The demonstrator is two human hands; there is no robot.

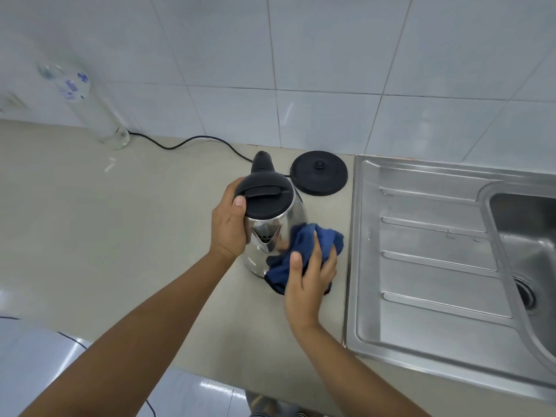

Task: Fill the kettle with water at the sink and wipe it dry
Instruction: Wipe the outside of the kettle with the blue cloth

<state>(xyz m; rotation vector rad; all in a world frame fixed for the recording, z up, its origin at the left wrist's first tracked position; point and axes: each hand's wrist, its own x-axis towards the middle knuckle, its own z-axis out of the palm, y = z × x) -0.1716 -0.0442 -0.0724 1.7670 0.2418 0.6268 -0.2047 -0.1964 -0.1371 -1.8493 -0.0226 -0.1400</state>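
Bottle (pixel 90 106) stands far left on the tabletop (pixel 120 236). Left hand (pixel 230 225) clasps the kettle (pixel 270 224) at its lid rim, steadying it upright. Right hand (pixel 310 275) presses a bunched cloth (pixel 304 251) against the kettle's lower side, wiping. Base (pixel 319 173) sits bare behind; sink (pixel 436 266) at right.

Left hand (pixel 230 225) curled in a grip; right hand (pixel 310 276) pressing, fingers spread.

Silver kettle (pixel 288 218) (black lid (pixel 264 194)); blue cloth (pixel 313 245)
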